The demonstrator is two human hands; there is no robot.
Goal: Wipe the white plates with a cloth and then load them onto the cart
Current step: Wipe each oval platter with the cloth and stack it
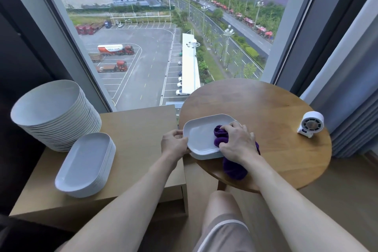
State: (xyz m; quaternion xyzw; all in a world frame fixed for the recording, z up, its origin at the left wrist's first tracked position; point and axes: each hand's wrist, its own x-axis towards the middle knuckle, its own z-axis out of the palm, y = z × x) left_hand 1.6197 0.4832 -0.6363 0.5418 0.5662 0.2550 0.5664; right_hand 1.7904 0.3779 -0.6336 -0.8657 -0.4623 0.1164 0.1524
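Right hand clenched on purple cloth pressed into white rectangular plate, left hand gripping plate's left rim, plate on round wooden table, near edge

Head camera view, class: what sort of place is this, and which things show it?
Probably a high-floor room, perhaps a hotel: a tall glass window overlooks a car park far below, a grey curtain hangs beside a round wooden table, and stacked round white plates suggest catering.

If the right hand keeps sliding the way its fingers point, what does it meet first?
The right hand points left across the plate, pressing the purple cloth. Going straight on, it would likely meet the plate's raised left rim, then the left hand gripping that edge.
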